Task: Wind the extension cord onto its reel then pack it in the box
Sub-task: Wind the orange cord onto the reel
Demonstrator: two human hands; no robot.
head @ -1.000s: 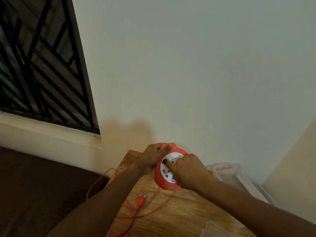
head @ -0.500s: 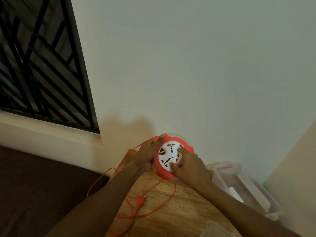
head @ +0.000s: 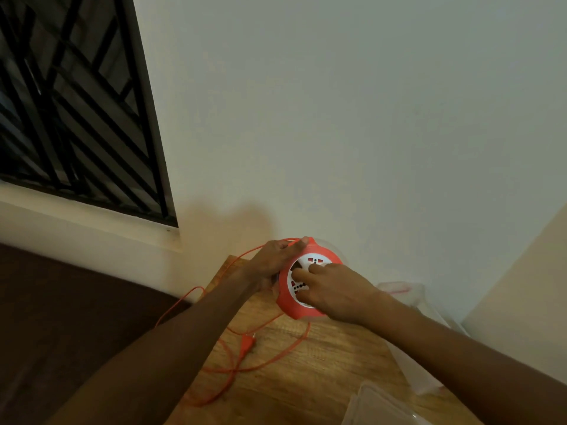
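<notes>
Orange reel [head: 302, 311] was held above the wooden counter [head: 313, 369], socket face tilted toward the camera, gripped at its rim by the left hand [head: 273, 262]; right hand [head: 334, 291] fingers were pressed on its face, cord [head: 267, 365] trailing loose.

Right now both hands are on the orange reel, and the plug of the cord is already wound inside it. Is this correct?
Not quite. Both the left hand and right hand are on the orange reel, but the head view shows the plug lying on the wooden table, with loose cord around it.
</notes>
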